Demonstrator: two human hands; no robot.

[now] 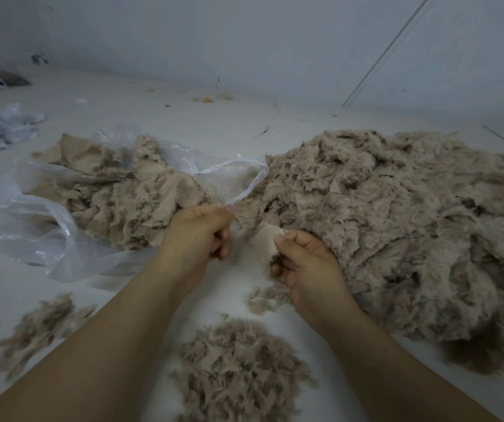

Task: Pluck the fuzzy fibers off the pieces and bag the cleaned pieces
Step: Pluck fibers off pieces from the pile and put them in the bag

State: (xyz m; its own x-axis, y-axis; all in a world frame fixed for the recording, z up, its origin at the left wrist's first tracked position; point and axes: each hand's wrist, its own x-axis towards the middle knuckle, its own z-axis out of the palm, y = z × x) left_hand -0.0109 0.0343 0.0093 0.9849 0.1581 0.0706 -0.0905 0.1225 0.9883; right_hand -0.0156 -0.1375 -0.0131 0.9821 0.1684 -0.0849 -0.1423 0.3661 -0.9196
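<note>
Head cam: right hand (305, 266) grip pinched on piece (267, 239), long axis upright; left hand (202, 233) fisted, contents unclear.

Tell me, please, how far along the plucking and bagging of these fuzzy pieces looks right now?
Roughly partway. Done: a batch of flat beige pieces already sits in the clear plastic bag, and plucked fibers are heaped near the person. In hand: the right hand pinches one small beige piece while the left hand is closed beside it. Left: the large fuzzy pile on the right, clearly the bigger share.
</note>
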